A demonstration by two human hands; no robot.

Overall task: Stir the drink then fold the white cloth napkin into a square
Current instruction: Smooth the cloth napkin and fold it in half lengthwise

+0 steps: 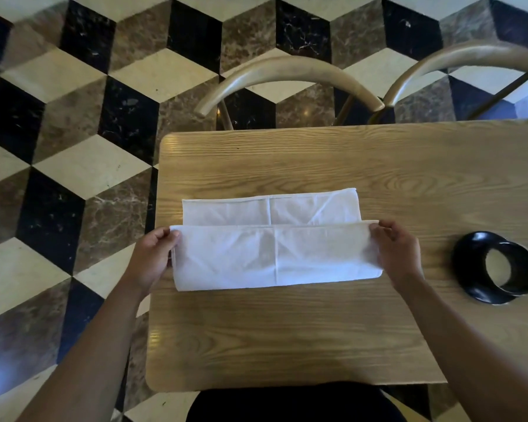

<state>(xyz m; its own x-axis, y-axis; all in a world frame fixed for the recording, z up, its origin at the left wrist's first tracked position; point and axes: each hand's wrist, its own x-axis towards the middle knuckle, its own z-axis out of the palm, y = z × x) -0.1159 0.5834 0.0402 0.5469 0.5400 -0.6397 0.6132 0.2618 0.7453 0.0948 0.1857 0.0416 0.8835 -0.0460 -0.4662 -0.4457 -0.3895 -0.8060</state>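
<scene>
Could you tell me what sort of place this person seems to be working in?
Probably a café or restaurant dining area: a wooden table, curved-back wooden chairs tucked in opposite, and a patterned marble floor.

Wooden table [287, 330]; two chairs [287, 71] behind; cube-pattern floor [73, 147].

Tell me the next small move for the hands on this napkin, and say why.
Probably carry the lifted near layer forward until its edge meets the far edge, then press it flat. The left hand and right hand each pinch an end of the white napkin, and a strip of the lower layer shows uncovered beyond the held edge, so this fold looks unfinished.
</scene>
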